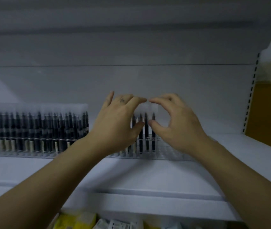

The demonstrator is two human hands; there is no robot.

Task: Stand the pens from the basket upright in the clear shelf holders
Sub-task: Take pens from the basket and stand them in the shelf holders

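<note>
On a white shelf (148, 176), 2 bare hands are held over a partly filled clear holder (169, 152), in whose left part dark pens (146, 129) with pale caps are stood upright. The left hand (118, 124) and right hand (177, 123) are curved toward each other above that holder, forefingers nearly meeting over the caps, thumbs set against the barrels. Each grip is half closed; whether a pen is pinched cannot be told through the blur. Left of that holder, a second holder (37, 153) is packed with pens. Right of it, a yellow panel (270, 109) is seen; below it, pale packets (115, 224).
</note>
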